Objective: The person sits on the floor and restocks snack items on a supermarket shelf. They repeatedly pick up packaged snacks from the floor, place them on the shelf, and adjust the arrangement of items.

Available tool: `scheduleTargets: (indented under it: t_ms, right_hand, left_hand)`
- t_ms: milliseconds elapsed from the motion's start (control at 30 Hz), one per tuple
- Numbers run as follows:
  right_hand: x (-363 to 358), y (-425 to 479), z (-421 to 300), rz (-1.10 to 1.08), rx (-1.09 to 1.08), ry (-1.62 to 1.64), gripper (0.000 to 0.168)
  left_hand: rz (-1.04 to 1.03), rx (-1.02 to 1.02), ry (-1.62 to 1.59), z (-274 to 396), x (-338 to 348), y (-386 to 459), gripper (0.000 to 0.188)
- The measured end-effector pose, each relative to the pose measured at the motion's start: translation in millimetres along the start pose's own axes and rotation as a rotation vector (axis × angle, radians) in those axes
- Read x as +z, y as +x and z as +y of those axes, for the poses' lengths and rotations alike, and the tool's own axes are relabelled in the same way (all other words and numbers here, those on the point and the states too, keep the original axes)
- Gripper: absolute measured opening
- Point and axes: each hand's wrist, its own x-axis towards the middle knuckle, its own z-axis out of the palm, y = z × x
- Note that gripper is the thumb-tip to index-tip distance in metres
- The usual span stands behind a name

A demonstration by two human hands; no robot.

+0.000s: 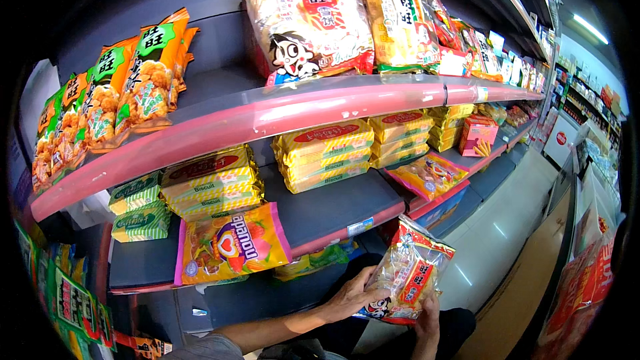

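A clear and red plastic bag of rice crackers point(412, 270) is held between both of my hands over my lap, its printed front facing up. My left hand point(356, 292) grips the bag's left edge, with the thumb laid across the front near a cartoon figure. At the lower right corner, my right hand point(427, 312) holds the bag, its fingers partly hidden beneath it. On the upper shelf before me stands a much larger bag of rice crackers point(305, 20) with similar printing. An orange and pink candy bag point(232, 245) hangs over the lower shelf edge to the left.
The upper shelf has a pink edge strip point(310, 105). Orange snack bags point(150, 70) stand on its left. Stacked yellow biscuit packs point(325, 155) and green-striped packs point(140, 220) fill parts of the lower shelf. The tiled aisle floor point(495, 225) runs along the right.
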Motion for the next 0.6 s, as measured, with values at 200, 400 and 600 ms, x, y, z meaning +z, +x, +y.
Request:
scheduleTargets:
  t_ms: [200, 400, 600]
  right_hand:
    - [7, -5, -2, -0.075, -0.018, 0.026, 0.092]
    - [1, -8, 0, -0.097, -0.009, 0.038, 0.082]
    - [-10, -9, 5, -0.068, -0.058, 0.108, 0.076]
  left_hand:
    - [0.007, 0.038, 0.014, -10, -3, -1, 0.078]
    - [0.014, 0.093, 0.011, -5, -3, -4, 0.077]
    - [-0.009, 0.051, -0.04, 13, -4, -9, 0.076]
